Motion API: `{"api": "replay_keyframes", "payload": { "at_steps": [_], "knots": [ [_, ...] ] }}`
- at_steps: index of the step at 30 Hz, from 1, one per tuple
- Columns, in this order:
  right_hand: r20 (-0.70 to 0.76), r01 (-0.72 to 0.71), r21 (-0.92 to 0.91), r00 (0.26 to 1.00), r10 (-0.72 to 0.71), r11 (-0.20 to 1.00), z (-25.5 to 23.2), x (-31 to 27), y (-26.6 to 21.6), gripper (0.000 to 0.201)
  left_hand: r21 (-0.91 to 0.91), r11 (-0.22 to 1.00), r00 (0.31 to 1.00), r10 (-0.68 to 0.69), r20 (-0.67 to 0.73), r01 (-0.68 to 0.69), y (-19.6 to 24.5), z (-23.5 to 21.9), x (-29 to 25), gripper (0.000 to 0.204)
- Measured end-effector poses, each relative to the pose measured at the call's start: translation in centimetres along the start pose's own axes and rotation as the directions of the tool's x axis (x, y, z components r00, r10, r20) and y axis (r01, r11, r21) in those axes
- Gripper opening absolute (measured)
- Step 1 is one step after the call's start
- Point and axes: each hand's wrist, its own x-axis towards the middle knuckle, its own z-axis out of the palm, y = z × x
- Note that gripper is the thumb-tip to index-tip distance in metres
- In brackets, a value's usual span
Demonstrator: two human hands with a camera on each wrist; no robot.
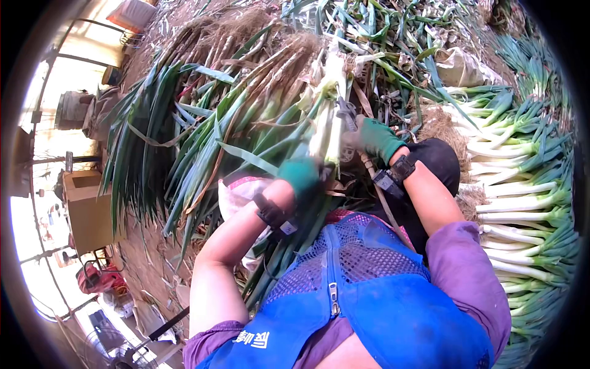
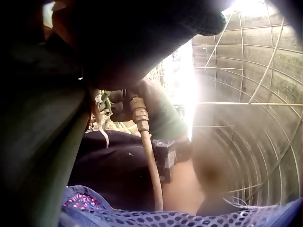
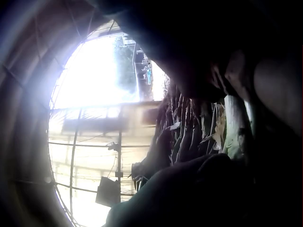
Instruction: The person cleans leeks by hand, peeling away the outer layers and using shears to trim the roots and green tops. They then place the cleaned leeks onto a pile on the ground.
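My green-gloved left hand [image 1: 299, 175] grips a few long green onions [image 1: 322, 126], their white stems pointing away from me and their leaves trailing back beside my body. Close on the right, my gloved right hand [image 1: 376, 138] holds an air gun [image 1: 348, 115], its nozzle lying alongside the white stems. A hose [image 1: 382, 200] runs from the gun back toward my lap; its brass-coloured fitting [image 2: 140, 116] shows in the left wrist view. The right wrist view is dark, with a pale stem [image 3: 234, 125] near the fingers. Both hands are slightly blurred.
A heap of untrimmed green onions [image 1: 203, 123] with earthy roots lies on the left. Cleaned ones with white stems [image 1: 516, 203] lie in rows at the right. Leaf scraps [image 1: 399, 37] cover the ground ahead. A cardboard box [image 1: 92, 206] stands far left.
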Motion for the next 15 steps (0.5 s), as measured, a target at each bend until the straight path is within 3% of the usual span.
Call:
{"api": "replay_keyframes", "payload": {
  "at_steps": [2, 5, 6, 8, 9, 10, 11, 15],
  "knots": [
    [-0.042, -0.021, -0.014, 0.999, 0.02, 1.0, 0.7, 0.7, 0.6, 0.058, -0.022, 0.999, 0.998, 0.032, 0.061, -0.031, -1.1, -1.6, 0.5, 0.046],
    [0.142, 0.186, 0.013, 0.972, -0.186, 0.982, 0.7, -0.9, -0.2, 0.055, -0.079, 0.997, 0.994, 0.029, 0.101, -0.021, -3.3, -6.2, 1.1, 0.057],
    [0.142, 0.162, 0.004, 0.977, -0.161, 0.987, 0.7, -1.4, -0.4, 0.054, -0.235, 0.938, 0.96, -0.218, 0.176, 0.256, -3.4, -8.5, 1.1, 0.052],
    [0.141, 0.11, -0.009, 0.984, -0.108, 0.994, 0.8, -2.6, -0.7, 0.054, -0.143, 0.98, 0.962, -0.165, -0.219, 0.136, -9.5, -9.6, 3.9, 0.041],
    [0.138, 0.084, -0.017, 0.987, -0.081, 0.996, 0.9, -2.8, -0.8, 0.054, -0.084, 0.971, 0.88, -0.238, -0.411, 0.224, -11.8, -10.4, 5.1, 0.038],
    [0.127, 0.078, -0.024, 0.989, -0.074, 0.997, 1.2, -2.7, -0.7, 0.054, -0.049, 0.923, 0.807, -0.359, -0.469, 0.381, -13.0, -11.7, 5.6, 0.038],
    [0.114, 0.072, -0.032, 0.991, -0.068, 0.997, 1.6, -2.3, -0.3, 0.055, 0.042, 0.894, 0.78, -0.365, -0.508, 0.445, -15.6, -12.2, 6.4, 0.044],
    [0.101, 0.083, -0.03, 0.992, -0.08, 0.996, 2.1, -1.8, -0.4, 0.057, 0.034, 0.714, 0.686, -0.656, -0.317, 0.699, -23.1, -9.0, 8.4, 0.064]
  ]
}}
